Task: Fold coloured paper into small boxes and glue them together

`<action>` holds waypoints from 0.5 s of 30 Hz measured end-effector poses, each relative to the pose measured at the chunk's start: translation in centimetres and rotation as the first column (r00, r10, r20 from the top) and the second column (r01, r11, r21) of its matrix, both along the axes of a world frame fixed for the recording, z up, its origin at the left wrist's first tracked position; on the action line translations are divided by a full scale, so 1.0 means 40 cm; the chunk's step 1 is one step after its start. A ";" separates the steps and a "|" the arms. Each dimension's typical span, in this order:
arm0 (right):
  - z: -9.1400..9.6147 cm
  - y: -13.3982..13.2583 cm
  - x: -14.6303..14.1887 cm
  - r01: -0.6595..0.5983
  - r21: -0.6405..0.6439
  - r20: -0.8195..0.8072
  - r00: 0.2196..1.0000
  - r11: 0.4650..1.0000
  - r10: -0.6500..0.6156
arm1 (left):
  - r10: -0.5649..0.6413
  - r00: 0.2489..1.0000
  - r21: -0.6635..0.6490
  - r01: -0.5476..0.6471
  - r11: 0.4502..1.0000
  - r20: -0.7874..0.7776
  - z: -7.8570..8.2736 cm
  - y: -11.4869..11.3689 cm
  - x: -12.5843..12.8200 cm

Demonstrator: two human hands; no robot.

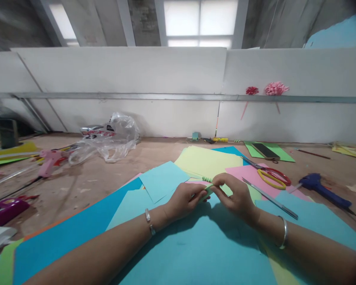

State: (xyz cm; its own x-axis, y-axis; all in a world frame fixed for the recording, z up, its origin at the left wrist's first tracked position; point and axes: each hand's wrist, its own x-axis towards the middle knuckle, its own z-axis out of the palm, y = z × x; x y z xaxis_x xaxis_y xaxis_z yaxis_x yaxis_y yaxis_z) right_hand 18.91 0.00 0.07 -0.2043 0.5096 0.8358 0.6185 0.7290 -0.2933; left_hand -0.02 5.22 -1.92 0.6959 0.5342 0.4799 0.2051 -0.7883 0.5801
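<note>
- Nearest us lay a broad turquoise paper sheet (195,253), with no writing we could read.
- Just above it, our left hand (188,198), a silvery bracelet (149,221) on its wrist, had its fingers curled in and pinched a narrow light-green paper strip (208,192) between thumb and fingers.
- Our right hand (235,194), wearing a plain silvery bangle (284,232), was partly curled, thumb and forefinger nipping the strip's upper end; the strip sat between both hands.
- Beside the right hand we had a slim grey pointed tool (271,199), then scissors with red and yellow handles (271,177) on pink paper (238,173), and a dark-blue glue gun (324,190) farther right.
- Beyond our hands were pale-yellow paper sheets (209,160) and a dark-screened phone (265,151) on bright-green paper (286,156).
- Farther left we saw a crumpled clear plastic bag (118,136); its red and black print was too blurred to read.
- Farthest, two pink-and-red paper-like flowers (276,88) stood against a white panel wall (166,71).
</note>
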 end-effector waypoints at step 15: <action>0.024 -0.003 -0.006 -0.113 -0.380 -0.102 0.992 0.918 0.080 | 0.002 1.000 0.039 -0.001 0.999 -0.028 0.013 -0.011 0.000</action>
